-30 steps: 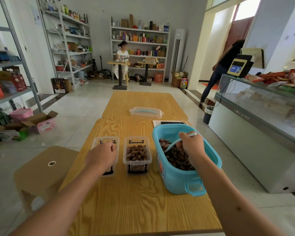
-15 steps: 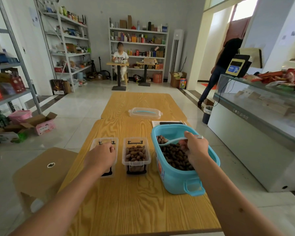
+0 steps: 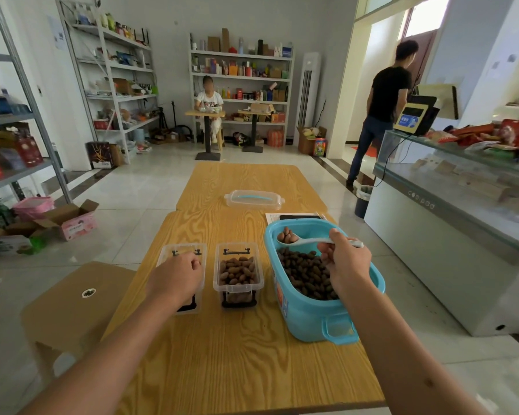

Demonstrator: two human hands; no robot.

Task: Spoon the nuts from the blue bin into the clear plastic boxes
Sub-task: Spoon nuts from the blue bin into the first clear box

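Nuts [image 3: 304, 272] sit piled in the blue bin [image 3: 309, 313], which stands on the right side of the wooden table [image 3: 237, 363], near its front edge. Going by size: table first, a long light-wood top w/ a second one butted behind it; then bin, w/ a latch tab on its near end; then two clear plastic boxes side by side just left of bin. Middle box [image 3: 238, 275] is heaped w/ nuts approx to the rim. Left box [image 3: 182, 278] is mostly hidden under the left hand [image 3: 176, 280], which lies on top of it, fingers curled over the far part; can't tell how much is inside. Right hand [image 3: 346, 263] is over the bin, fingers & thumb wrapped round the handle of a white spoon [image 3: 309, 241], held roughly level above the nut pile, bowl pointing left toward the boxes, a few nuts in it. Hands are well apart, each busy w/ its own thing. Clear lid [image 3: 253, 199] w/ a blue strip lies further back on the table, apart from bin; papers [image 3: 271, 217] lie flat just behind bin. Low stool [image 3: 75, 298] stands left of the table.
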